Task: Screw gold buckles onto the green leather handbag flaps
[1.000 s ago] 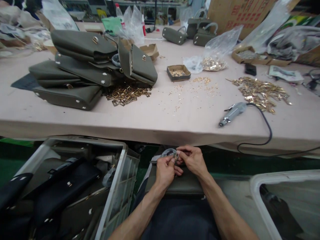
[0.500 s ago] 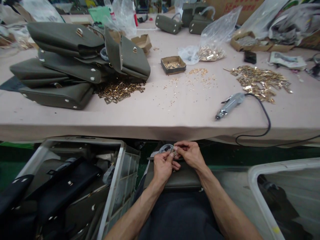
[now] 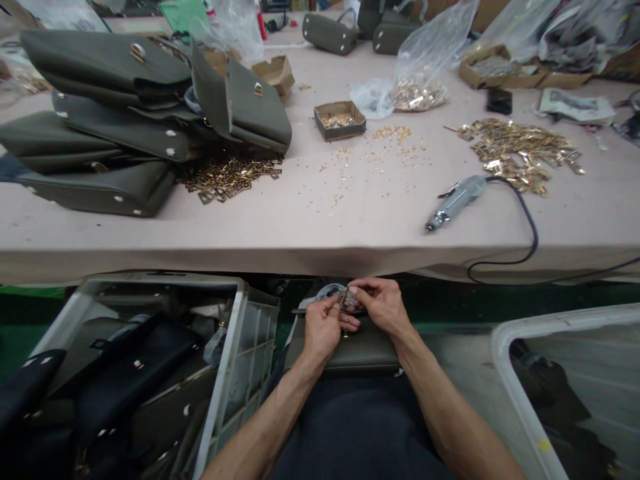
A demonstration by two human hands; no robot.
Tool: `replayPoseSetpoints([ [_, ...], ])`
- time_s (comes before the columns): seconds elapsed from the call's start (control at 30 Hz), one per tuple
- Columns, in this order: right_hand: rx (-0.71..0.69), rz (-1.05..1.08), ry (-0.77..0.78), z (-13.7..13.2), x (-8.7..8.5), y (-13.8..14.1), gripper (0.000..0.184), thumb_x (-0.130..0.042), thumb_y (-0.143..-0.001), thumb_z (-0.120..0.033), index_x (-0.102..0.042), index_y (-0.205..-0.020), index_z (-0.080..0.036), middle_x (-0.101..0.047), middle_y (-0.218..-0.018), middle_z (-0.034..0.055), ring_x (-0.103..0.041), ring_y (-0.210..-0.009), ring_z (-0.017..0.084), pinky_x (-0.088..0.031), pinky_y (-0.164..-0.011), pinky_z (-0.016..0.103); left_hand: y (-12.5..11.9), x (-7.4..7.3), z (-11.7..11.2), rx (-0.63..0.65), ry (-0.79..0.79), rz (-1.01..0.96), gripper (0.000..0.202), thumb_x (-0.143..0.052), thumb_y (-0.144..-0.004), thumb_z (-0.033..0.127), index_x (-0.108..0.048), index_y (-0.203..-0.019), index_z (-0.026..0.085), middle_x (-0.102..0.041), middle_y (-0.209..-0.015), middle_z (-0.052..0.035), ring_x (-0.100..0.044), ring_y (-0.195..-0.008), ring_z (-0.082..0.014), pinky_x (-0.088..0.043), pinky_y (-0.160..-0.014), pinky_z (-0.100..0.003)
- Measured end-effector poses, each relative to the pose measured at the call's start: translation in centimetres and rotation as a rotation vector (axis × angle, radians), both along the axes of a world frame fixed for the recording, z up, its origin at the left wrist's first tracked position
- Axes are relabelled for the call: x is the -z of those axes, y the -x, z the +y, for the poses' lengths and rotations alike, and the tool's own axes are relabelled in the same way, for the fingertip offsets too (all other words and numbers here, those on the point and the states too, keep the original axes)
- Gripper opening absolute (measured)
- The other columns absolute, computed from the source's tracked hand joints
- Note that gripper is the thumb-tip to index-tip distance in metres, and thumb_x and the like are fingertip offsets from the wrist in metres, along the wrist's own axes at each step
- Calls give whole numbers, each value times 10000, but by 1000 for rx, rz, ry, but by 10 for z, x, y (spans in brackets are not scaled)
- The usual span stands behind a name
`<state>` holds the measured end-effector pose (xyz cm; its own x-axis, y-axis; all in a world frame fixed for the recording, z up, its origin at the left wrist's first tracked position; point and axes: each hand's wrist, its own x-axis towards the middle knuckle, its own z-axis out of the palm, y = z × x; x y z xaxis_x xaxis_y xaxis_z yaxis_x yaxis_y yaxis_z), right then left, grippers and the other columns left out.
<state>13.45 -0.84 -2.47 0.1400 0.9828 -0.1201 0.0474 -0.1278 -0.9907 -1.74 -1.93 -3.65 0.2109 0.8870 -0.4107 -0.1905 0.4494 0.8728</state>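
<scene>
An olive-green handbag (image 3: 360,350) lies on my lap, just below the table's front edge. Both hands work at its top. My left hand (image 3: 321,328) is closed, thumb and fingers pinching a small gold metal fitting (image 3: 347,300) on the bag. My right hand (image 3: 383,307) is closed too, its fingertips pinching the same fitting from the right. A bit of clear plastic wrap (image 3: 327,292) shows just behind my left hand.
On the pink table (image 3: 320,220): a stack of olive handbags (image 3: 125,120), piles of gold buckles (image 3: 227,177) and gold fittings (image 3: 520,153), a small box of screws (image 3: 340,120), a corded electric screwdriver (image 3: 455,200). A grey crate (image 3: 235,360) with dark bags stands left, a white bin (image 3: 515,347) right.
The view has tilted down a little, so the table sits higher in the picture. My hands stay pinched on the fitting, fingers shifting slightly.
</scene>
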Motion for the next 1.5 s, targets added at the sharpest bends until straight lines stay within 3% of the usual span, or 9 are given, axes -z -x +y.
replayPoseSetpoints([
  [0.17,-45,-72,-43,-4,-5,7,184,-746,-847,-331,-800,-912,-168,-741,-786,57,-699,-649,194,-562,-584,258,0,1,1,23,0,-13,350,-566,-874,265,-722,-1119,69,-749,-687,-100,-727,-535,-192,-608,-535,-255],
  [0.3,-43,-167,-59,-6,-4,10,156,-736,-859,-315,-798,-899,-178,-750,-807,59,-708,-668,189,-551,-582,241,0,0,0,37,-24,-25,308,-557,-875,265,-729,-1056,84,-744,-700,-98,-743,-580,-206,-631,-569,-272],
  [0.63,18,-65,13,-7,-6,14,231,-764,-839,-369,-775,-913,-150,-745,-744,62,-719,-617,203,-585,-556,245,-1,-4,-2,73,-83,-32,315,-676,-887,391,-696,-998,97,-743,-830,-104,-750,-614,-198,-646,-598,-280],
  [0.77,0,-77,-19,-8,-7,14,208,-752,-857,-360,-778,-917,-163,-742,-767,61,-714,-617,199,-584,-565,256,-1,-3,-3,61,-91,-27,348,-672,-894,420,-684,-1020,96,-727,-784,-84,-740,-590,-189,-643,-580,-275],
  [1.0,-28,-225,-114,-9,-2,10,117,-723,-886,-295,-800,-891,-207,-717,-823,43,-686,-622,163,-527,-553,246,-1,-8,-4,32,-74,-54,411,-685,-882,381,-683,-1157,76,-734,-871,-100,-737,-582,-172,-646,-579,-266],
  [1.37,-57,-203,-110,-9,-2,11,141,-718,-891,-291,-805,-929,-188,-721,-892,70,-693,-673,176,-555,-587,265,1,-10,-4,0,-30,-58,442,-739,-836,385,-699,-1144,70,-758,-878,-119,-757,-626,-206,-664,-608,-295],
  [1.5,-62,-286,-136,-10,-5,10,130,-702,-894,-252,-814,-931,-197,-727,-896,68,-692,-730,185,-548,-622,273,0,-11,-4,-10,-16,-69,431,-740,-836,369,-707,-1140,65,-761,-872,-120,-760,-635,-206,-661,-604,-286],
])
